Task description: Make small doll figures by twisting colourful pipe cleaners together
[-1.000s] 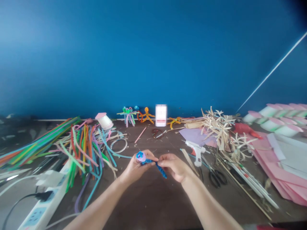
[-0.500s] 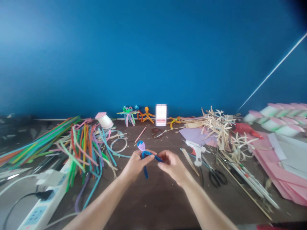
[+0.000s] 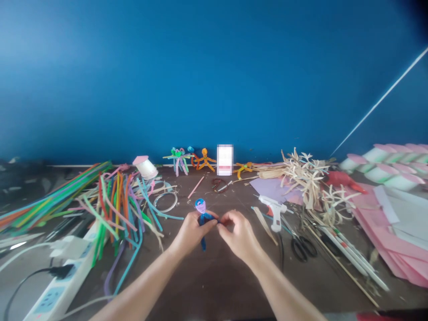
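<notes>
Blue figure (image 3: pixel 204 218), its head wound in lilac and blue, held up over the near middle of the counter (image 3: pixel 214 285). Left hand (image 3: pixel 193 229) grips the body between thumb and fingers; one blue limb hangs below. Right hand (image 3: pixel 234 228) pinches the end of another limb, fingertips close to the left thumb. Left: coloured strips (image 3: pixel 123 200) in a loose heap. Right: white glue gun (image 3: pixel 275 210), black-handled scissors (image 3: pixel 302 241) just beside. Far: orange figure (image 3: pixel 205 159) near the blue wall (image 3: pixel 214 80).
</notes>
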Motion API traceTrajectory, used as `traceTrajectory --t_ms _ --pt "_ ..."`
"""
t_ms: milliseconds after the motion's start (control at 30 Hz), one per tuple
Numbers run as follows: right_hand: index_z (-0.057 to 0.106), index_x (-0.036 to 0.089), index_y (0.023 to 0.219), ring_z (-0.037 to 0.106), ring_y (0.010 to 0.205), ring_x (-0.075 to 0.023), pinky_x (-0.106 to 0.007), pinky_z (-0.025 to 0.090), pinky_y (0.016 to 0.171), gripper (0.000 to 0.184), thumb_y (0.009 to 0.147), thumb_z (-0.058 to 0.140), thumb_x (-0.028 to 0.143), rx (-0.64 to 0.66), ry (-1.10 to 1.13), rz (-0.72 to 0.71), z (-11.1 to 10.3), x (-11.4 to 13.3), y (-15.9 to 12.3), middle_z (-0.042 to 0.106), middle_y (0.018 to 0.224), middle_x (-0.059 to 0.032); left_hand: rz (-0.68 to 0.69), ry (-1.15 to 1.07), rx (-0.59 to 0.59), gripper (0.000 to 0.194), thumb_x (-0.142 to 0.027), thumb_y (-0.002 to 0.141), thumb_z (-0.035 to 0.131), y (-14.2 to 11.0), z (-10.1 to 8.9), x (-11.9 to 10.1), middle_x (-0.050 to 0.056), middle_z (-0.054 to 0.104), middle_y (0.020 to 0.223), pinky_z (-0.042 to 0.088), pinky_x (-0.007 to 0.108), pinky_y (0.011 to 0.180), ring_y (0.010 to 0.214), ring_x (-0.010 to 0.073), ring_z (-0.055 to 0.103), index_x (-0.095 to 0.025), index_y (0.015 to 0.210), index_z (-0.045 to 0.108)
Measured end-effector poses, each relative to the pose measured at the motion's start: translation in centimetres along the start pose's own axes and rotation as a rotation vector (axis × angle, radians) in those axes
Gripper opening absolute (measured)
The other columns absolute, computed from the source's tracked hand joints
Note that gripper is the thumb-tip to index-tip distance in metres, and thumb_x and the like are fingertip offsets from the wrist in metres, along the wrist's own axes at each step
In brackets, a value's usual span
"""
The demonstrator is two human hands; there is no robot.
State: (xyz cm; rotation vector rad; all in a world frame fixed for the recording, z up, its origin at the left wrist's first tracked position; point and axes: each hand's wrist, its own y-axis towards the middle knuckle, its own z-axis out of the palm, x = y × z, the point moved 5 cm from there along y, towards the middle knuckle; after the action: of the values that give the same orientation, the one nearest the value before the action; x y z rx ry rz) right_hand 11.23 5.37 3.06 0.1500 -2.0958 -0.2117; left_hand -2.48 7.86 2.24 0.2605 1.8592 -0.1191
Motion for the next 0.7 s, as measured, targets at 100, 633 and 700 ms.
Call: traceTrajectory --t_ms 100,633,700 --pt "0.054 0.017 0.059 0.046 0.054 -0.0122 -0.023 0.033 0.053 0.011 0.068 0.055 0.024 0.119 0.163 0.191 0.7 -1.1 0.2 0.052 0.054 0.0021 0.018 0.078 -0.014 0.014 -0.023 0.069 0.059 -0.1 -0.1 -0.1 0.001 0.065 0.071 0.042 0.023 0.063 0.066 0.0154 0.056 -0.015 0.078 0.066" --pt "0.051 0.016 0.053 0.037 0.041 -0.0071 -0.021 0.024 0.042 0.014 0.048 0.063 0.022 0.406 1.05 0.727 3.8 -3.1 -1.0 0.043 0.043 0.0064 0.186 0.085 0.096 0.01 -0.025 0.074 0.057 -0.9 -0.1 -1.2 0.0 0.059 0.07 0.041 0.022 0.067 0.068 0.0128 0.054 -0.016 0.076 0.058" --pt "0.051 0.016 0.055 0.038 0.042 -0.007 -0.021 0.025 0.042 0.015 0.05 0.064 0.023 0.388 1.062 0.713 3.7 -2.9 -1.0 0.043 0.044 0.0066 0.135 0.038 0.064 0.013 -0.027 0.073 0.058 -0.9 0.0 -0.8 0.0 0.06 0.072 0.041 0.023 0.067 0.068 0.013 0.054 -0.016 0.08 0.058"
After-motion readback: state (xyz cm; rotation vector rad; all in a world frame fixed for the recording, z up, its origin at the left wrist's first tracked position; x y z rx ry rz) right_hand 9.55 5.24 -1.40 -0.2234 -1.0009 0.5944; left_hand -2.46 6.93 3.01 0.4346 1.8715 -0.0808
